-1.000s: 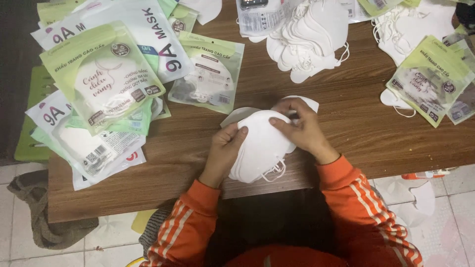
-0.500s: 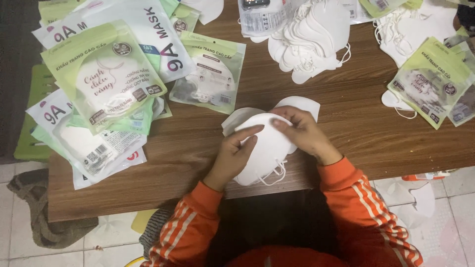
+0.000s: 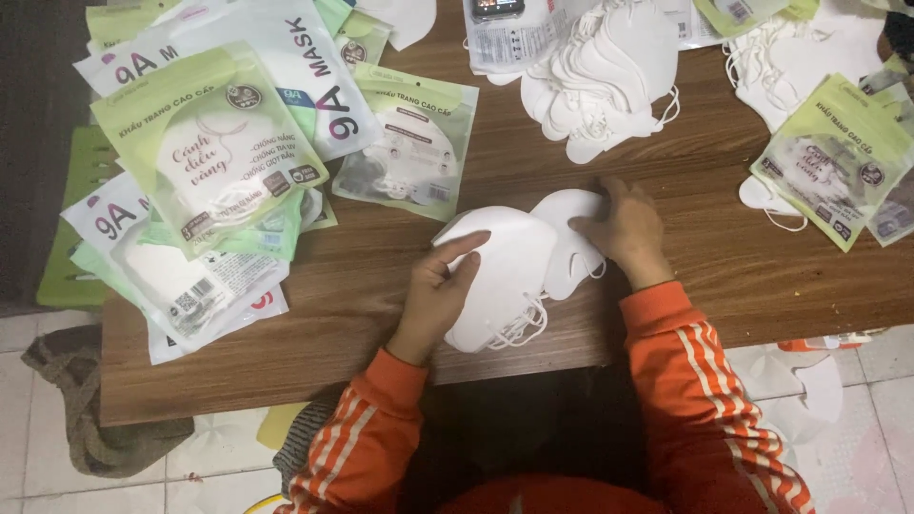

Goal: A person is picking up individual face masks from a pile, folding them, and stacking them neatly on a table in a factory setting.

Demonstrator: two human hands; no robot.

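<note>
Left hand (image 3: 440,290) gripping white mask stack (image 3: 500,276), right hand (image 3: 624,228) flat on mask (image 3: 568,224)

Person seen from above, wearing a bright orange long-sleeved jacket; each sleeve carries narrow white stripes running lengthwise from the shoulder toward the wrist. The sleeves end in plain, close-fitting orange cuffs at the wrists, and the left hand (image 3: 440,290) and right hand (image 3: 621,228) are bare, with no gloves, rings or watch visible. Between the arms the front of the body lies in deep shadow, with only a curved band of the same orange fabric showing at the bottom edge.
</note>
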